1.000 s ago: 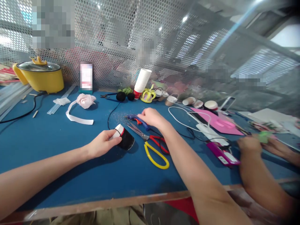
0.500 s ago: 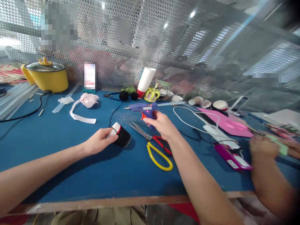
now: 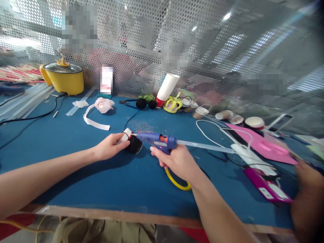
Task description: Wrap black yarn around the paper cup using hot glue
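Observation:
My left hand [image 3: 111, 146] grips a small paper cup [image 3: 134, 145] by its white end; the rest of the cup is wrapped in black yarn, with a red band between. A strand of black yarn [image 3: 131, 117] trails from it toward a black yarn ball [image 3: 141, 103]. My right hand [image 3: 177, 160] is closed round the handle of a blue glue gun [image 3: 159, 143], a long clear glue stick [image 3: 205, 145] poking out of its back. The nozzle is at the red band, seemingly touching it. Scissors with a yellow handle [image 3: 178, 184] lie partly hidden under my right hand.
Along the back stand a yellow electric pot [image 3: 67, 79], a phone [image 3: 106, 81], stacked paper cups [image 3: 168, 87] and a yellow basket shape [image 3: 172, 105]. A pink rolled ribbon [image 3: 103, 105] lies left. A purple power bank [image 3: 265, 189] and another person's hand [image 3: 310, 175] are at right.
My right hand has brought the glue gun down and left, over the scissors, until its nozzle is at the cup. My left hand still holds the cup. The view has shifted slightly.

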Demonstrator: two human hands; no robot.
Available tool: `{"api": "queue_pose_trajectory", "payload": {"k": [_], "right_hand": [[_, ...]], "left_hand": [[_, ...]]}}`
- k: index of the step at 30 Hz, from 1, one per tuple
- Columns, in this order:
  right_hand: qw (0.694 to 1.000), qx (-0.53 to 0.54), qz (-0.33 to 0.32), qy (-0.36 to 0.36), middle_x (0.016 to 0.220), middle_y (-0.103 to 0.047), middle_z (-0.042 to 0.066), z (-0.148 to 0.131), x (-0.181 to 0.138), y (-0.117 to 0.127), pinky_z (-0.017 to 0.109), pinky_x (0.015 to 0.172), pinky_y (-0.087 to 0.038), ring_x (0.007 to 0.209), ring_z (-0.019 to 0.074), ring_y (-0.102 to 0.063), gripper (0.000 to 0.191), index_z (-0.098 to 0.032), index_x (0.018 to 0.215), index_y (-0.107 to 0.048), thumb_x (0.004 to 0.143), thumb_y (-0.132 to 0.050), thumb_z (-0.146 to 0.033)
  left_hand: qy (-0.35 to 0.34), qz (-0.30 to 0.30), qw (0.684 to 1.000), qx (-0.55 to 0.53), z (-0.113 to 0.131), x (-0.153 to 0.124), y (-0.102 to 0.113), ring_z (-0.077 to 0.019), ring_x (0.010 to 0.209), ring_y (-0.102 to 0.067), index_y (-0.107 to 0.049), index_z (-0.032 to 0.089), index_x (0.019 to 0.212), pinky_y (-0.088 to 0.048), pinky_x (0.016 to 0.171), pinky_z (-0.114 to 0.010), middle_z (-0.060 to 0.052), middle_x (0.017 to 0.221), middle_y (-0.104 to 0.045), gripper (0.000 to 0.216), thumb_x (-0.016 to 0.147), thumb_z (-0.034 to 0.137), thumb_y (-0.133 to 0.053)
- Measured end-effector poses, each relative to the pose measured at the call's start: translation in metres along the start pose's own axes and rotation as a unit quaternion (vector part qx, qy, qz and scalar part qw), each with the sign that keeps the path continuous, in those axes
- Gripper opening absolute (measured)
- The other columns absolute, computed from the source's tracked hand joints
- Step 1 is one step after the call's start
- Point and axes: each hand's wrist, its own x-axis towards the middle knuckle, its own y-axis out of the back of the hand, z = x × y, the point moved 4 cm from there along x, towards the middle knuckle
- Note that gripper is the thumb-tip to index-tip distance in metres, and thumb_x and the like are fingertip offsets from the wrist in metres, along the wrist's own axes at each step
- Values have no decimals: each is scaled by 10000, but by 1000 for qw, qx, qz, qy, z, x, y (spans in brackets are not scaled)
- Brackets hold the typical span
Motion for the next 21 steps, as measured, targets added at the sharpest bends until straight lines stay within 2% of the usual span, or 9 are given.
{"api": "queue_pose_trajectory", "payload": {"k": [5,11,16,21], "right_hand": [[999,-36,0,8,431,-548,-20,-1,-1,-1,231,433,-437,382,120,-529,205,-173,687,-588,748,-502,-349],[998,-58,-10,28,398,-522,-41,-2,-4,-5,240,406,-404,370,129,-523,202,-212,618,-549,754,-513,-358],[993,-104,13,58,401,-531,-41,-4,-4,-2,251,456,-407,399,133,-538,226,-224,569,-520,760,-510,-344],[991,-114,21,69,387,-521,-38,-3,-5,-2,268,453,-397,400,151,-530,186,-238,623,-578,749,-523,-363]], "left_hand": [[-10,3,999,31,-1,0,0,-130,660,-471,-536,124,833,-410,602,-233,9,685,-528,251,793,357,-452],[-15,-7,998,55,-1,0,0,-96,584,-368,-479,137,761,-356,560,-219,43,621,-398,243,813,364,-409],[-15,-12,998,62,-1,0,0,-95,591,-357,-476,135,778,-352,574,-223,44,638,-392,244,816,365,-403],[-17,-10,997,70,1,0,1,-89,565,-335,-465,140,760,-325,525,-210,52,603,-361,238,817,363,-407]]}}
